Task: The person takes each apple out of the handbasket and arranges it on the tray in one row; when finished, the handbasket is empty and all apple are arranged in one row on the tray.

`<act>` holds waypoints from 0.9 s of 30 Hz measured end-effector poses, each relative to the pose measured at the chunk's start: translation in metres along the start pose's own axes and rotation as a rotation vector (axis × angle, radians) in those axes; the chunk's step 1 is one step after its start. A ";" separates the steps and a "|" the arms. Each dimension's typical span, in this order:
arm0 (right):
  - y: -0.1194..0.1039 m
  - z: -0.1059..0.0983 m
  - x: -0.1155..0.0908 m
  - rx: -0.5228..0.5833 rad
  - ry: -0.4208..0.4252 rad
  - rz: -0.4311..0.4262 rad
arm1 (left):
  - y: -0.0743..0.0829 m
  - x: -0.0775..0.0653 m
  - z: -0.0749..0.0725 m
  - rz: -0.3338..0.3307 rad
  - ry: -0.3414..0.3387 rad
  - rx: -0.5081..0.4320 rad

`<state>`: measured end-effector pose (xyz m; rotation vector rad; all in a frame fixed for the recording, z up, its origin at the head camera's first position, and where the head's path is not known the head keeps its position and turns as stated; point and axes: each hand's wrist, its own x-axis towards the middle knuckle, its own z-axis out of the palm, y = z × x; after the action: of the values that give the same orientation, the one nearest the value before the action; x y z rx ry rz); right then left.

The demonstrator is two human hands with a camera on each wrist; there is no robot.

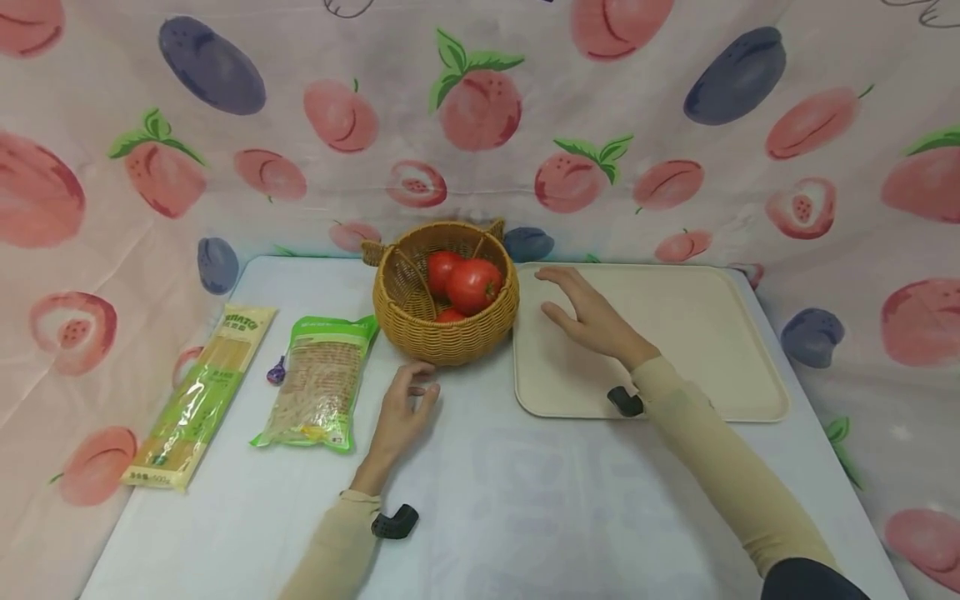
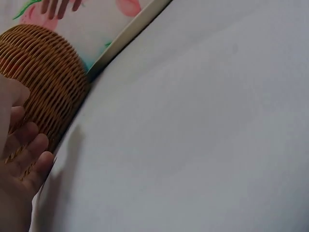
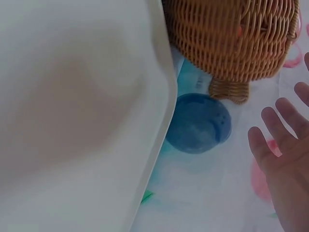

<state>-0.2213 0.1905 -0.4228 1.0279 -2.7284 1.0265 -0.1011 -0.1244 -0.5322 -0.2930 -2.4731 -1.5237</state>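
A brown wicker basket (image 1: 442,342) with two small handles stands at the back middle of the table, with red tomatoes (image 1: 474,286) inside. My left hand (image 1: 403,414) is at the basket's front left, its fingers loosely bent and holding nothing. In the left wrist view those fingertips (image 2: 42,162) overlap the woven side of the basket (image 2: 46,72). Over the left part of a cream tray (image 1: 675,333) hovers my right hand (image 1: 592,317), fingers spread and pointing toward the basket's right side. The right wrist view shows that hand (image 3: 289,159) with nothing in it.
Left of the basket lies a green-edged clear bag of brownish dry food (image 1: 318,383). A long yellow-green noodle packet (image 1: 198,400) lies at the table's left edge. Between them is a small purple item (image 1: 277,371). A fruit-print cloth (image 1: 480,183) hangs behind the table.
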 end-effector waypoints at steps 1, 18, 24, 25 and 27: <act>-0.001 0.000 0.002 0.004 0.001 -0.007 | 0.001 0.000 0.003 0.014 -0.020 0.020; -0.032 0.012 0.042 0.077 -0.025 -0.098 | 0.023 0.002 0.051 0.359 -0.328 0.153; -0.043 0.014 0.053 0.044 -0.066 -0.071 | 0.027 0.000 0.059 0.422 -0.377 0.165; -0.044 0.014 0.055 0.036 -0.071 -0.062 | 0.027 0.000 0.060 0.429 -0.385 0.172; -0.044 0.015 0.058 0.018 -0.075 -0.048 | 0.028 0.000 0.063 0.443 -0.402 0.185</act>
<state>-0.2368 0.1238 -0.3939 1.1517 -2.7434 1.0282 -0.0980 -0.0558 -0.5356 -1.1215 -2.5667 -1.1285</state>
